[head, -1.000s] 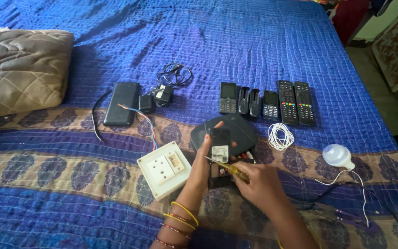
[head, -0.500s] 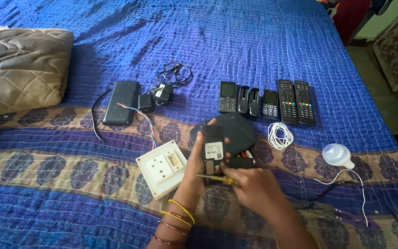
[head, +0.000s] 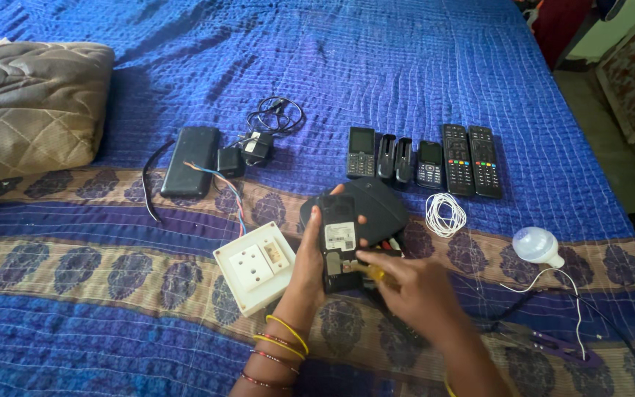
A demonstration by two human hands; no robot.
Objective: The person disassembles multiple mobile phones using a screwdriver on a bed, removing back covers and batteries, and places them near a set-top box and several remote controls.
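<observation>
The left hand (head: pixel 310 254) is gripping an opened black phone (head: pixel 339 246) just right of the white socket board (head: pixel 255 266); the right hand (head: pixel 413 287) is pinching a yellow-handled screwdriver (head: pixel 371 272) against it.

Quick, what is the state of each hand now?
Left hand: closed around a small black phone, back side up.
Right hand: closed on a yellow-handled tool, its tip at the phone.

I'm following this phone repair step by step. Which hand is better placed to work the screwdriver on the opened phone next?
The right hand: it already grips the yellow screwdriver, tip at the opened phone. The left hand is busy holding that phone.
</observation>
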